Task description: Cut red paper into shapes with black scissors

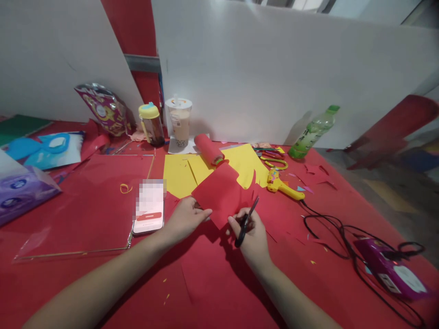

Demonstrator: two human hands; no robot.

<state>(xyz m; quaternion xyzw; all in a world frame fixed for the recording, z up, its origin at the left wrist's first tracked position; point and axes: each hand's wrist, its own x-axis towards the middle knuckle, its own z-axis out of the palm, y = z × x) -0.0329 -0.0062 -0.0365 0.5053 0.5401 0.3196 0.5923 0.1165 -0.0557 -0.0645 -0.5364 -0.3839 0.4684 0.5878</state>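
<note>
**Red paper (216,192) up above red table (322,283)!**

Pinched its left edge with left hand (187,215); gripped scissors (242,233) in curled fingers of right hand (254,237), thumb at paper's edge. Faced yellow sheets (242,160), green bottle (313,132), white wall (240,82) beyond.

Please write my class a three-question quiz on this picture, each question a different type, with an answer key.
1. Multiple choice: which hand holds the scissors? A: left; B: right; C: neither.
2. True or false: the yellow glue gun lies to the left of the phone.
3. Fill in the colour: the left hand holds a sheet of ____ paper.

Key: 1. B, the right hand. 2. False; it lies to the right. 3. Red.
</note>
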